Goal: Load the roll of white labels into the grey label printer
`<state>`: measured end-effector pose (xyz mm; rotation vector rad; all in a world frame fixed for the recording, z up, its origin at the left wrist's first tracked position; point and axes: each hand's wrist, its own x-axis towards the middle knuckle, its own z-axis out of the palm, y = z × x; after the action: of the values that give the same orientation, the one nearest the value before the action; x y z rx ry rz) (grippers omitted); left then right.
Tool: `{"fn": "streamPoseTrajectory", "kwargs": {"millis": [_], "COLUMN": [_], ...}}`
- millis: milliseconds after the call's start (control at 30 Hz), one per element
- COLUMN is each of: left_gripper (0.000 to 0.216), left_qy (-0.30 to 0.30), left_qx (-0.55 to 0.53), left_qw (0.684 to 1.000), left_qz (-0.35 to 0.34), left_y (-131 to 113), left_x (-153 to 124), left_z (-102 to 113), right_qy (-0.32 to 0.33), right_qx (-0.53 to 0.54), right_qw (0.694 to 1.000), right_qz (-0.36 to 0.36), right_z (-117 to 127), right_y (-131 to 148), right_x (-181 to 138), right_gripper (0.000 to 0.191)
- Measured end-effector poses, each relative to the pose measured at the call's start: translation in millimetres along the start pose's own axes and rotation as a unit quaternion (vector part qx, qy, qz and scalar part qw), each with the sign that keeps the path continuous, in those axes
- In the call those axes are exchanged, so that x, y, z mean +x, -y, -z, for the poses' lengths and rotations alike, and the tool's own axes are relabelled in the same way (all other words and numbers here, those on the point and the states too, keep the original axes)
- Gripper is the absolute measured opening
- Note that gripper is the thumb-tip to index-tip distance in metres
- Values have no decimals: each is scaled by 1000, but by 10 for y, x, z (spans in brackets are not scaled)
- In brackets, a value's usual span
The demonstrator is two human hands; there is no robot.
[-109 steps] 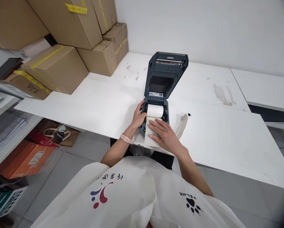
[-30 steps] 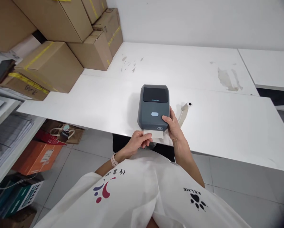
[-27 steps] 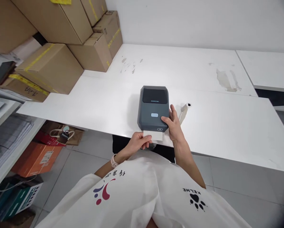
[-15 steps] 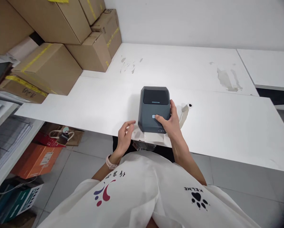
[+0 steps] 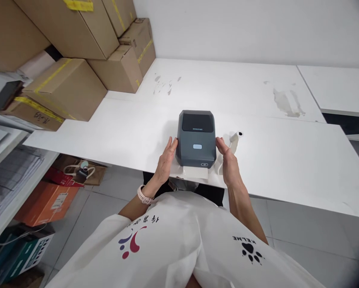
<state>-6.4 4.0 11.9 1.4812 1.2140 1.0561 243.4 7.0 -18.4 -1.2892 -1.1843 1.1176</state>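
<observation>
Printer [image 5: 196, 156] is closed, paper [image 5: 195, 172] pokes out at 6 o'clock (looks done); left hand [image 5: 165, 162] and right hand [image 5: 229, 165] flat at 8 and 4, gripping nothing.

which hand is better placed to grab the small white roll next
Probably the right hand: its fingers are near the small white roll, while the left hand is across the printer, at its opposite side.

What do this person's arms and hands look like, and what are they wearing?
The left hand and right hand are gloveless, and the forearms bare. A pale pink strap circles the left wrist. The loose white fabric shirt carries a red-and-blue curved emblem and a black paw print with lettering.
</observation>
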Motion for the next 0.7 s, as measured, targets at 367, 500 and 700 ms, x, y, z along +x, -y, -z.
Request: {"fn": "streamPoseTrajectory", "kwargs": {"millis": [367,500,700], "left_gripper": [72,66,63], "left_qy": [-52,-60,-67], "left_qx": [-91,-56,-31], "left_qw": [994,997,996], "left_qz": [9,1,-55], "left_y": [274,315,147], "left_x": [-118,-118,78], "left_z": [-355,-279,-129], "right_qy": [-2,-13,-24], "right_qx": [-25,-43,-79], "right_qw": [1000,999,994], "right_qz": [-1,3,68], "right_z": [-307,-305,-178], "right_y": [-72,-113,35], "right_x": [-243,-242,-77], "right_gripper": [76,78,80]}}
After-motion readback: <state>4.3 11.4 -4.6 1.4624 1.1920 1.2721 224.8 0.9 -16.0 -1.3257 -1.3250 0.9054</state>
